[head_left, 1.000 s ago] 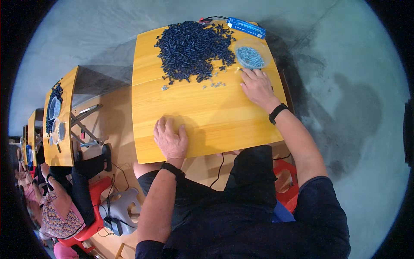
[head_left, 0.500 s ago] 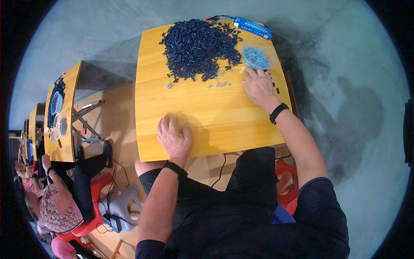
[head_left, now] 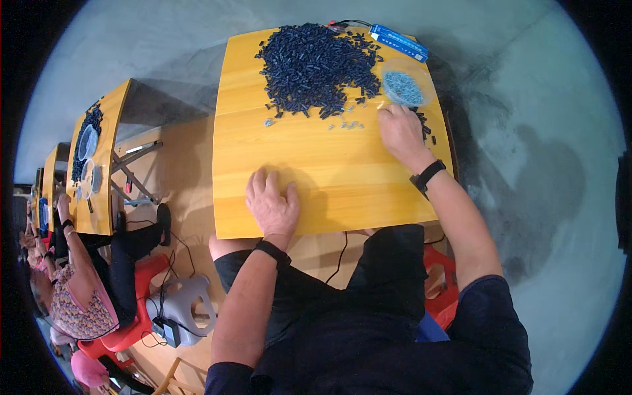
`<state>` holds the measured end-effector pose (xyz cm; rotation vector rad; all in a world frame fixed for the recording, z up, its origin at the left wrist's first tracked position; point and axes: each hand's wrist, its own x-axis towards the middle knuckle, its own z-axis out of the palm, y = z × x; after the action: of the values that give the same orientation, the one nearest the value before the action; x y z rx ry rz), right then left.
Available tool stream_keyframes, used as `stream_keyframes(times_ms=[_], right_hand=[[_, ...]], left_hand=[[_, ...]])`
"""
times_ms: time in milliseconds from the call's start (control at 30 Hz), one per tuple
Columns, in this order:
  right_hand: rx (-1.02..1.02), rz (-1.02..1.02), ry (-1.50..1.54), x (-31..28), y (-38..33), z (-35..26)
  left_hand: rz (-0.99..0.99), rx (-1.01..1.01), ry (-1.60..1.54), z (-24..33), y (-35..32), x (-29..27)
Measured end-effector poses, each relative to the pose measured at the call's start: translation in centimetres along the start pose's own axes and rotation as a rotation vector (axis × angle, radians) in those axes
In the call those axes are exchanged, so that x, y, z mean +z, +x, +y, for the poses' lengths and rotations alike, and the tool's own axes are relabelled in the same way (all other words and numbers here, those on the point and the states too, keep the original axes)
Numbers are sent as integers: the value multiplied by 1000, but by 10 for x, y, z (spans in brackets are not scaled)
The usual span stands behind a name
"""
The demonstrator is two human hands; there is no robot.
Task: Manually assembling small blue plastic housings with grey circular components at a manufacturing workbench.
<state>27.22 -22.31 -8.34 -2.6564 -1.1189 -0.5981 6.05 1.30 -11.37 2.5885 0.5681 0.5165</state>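
My left hand rests on the near left part of the yellow table, fingers apart and holding nothing. At the right side my right hand is closed, fingertips curled down together just in front of a clear round tub. Whatever the fingertips pinch, if anything, is hidden. Small silvery-blue pieces, possibly screws, fill the tub. A few dark short pieces lie beside the right hand. A large pile of small dark tube-shaped pieces spreads over the far half of the table.
Several small pale pieces lie in front of the pile. A long blue box sits at the far right edge, beside a black cable. Leftward stands another yellow table with tubs, where a person in a patterned top sits.
My right hand's fingers have curled in from a flatter reach at the tub's near side. The left hand stays on the table. The whole view has shifted slightly.
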Motion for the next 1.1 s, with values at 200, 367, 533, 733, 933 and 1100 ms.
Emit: stream_keyframes(times_ms=[200,367,533,733,933,1100], right_hand=[[165,-35,222,3,27,-16],[159,-211,255,6,50,-30],[101,-207,289,21,65,-43],[66,-253,321,29,89,-68],[12,-265,288,39,104,-84],[2,-291,251,41,108,-87]], left_hand=[[-6,-9,-12,2,1,1],[-5,-4,-3,0,0,0],[-13,-21,-6,3,1,-1],[-10,-36,-14,2,1,-3],[-8,-34,-23,1,1,-3],[-17,-43,-32,3,2,-5]])
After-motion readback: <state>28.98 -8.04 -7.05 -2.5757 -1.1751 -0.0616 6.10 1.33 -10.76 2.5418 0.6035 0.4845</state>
